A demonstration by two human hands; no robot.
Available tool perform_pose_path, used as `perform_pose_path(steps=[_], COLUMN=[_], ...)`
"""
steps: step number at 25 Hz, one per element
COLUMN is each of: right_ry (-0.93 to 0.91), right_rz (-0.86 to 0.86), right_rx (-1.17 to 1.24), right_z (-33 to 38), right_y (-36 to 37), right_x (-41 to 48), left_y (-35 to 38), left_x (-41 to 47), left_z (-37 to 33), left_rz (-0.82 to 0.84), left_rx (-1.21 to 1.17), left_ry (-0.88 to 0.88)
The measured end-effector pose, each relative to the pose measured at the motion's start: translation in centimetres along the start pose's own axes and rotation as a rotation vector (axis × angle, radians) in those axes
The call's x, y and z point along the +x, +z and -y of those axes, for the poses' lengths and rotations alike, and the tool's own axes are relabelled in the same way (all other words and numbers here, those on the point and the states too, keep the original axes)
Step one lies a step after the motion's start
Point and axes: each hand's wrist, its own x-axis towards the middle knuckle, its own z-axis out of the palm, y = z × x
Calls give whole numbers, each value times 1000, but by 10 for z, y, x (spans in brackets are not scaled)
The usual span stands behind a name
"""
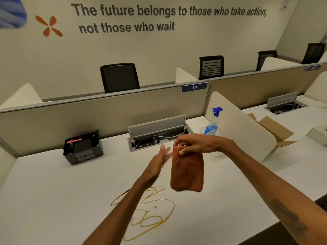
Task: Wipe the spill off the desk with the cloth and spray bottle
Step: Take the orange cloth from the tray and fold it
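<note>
The spill lies on the near part of the white worktop as thin amber loops and squiggles, partly crossed by the left forearm. Above it, off the surface, hangs the rust-orange cloth, folded into a long strip and held by its top edge. The right hand grips that edge, its fingers curled and pinching the fabric so the rest dangles freely. The left hand is just beside the cloth on its left, palm turned toward it, fingers straight, loosely together and holding nothing; the picture does not settle whether they touch the fabric. The spray bottle, clear with blue liquid and a blue trigger head, stands upright at the far right corner of the worktop, close to a curved white divider. Behind the hands an open cable tray is set into the surface, its grey lid raised. To the far left sits a black desk organiser. A beige partition carries a blue tag reading 111.
</note>
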Motion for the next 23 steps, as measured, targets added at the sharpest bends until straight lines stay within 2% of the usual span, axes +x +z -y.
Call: perform_pose_path(steps=[3,6,8,10,15,19,23], right_ry=[-92,-134,-133,-126,-122,-92,-105], right_rz=[6,-114,-201,-272,-377,-461,-838], right_rx=[137,176,193,213,290,313,249], right_z=[52,82,89,92,93,86,77], right_y=[13,27,38,48,58,68,90], right_x=[10,26,38,46,46,44,41], left_y=[-22,-32,-39,-43,-44,-40,-32], left_x=[-27,-44,-53,-59,-73,-78,-71], left_z=[-1,6,8,10,11,8,9], left_rz=[87,134,175,130,-29,-35,-43], left_rx=[-325,-716,-890,-924,-801,-673,-842], left_ry=[-101,-137,-128,-117,-110,-151,-114])
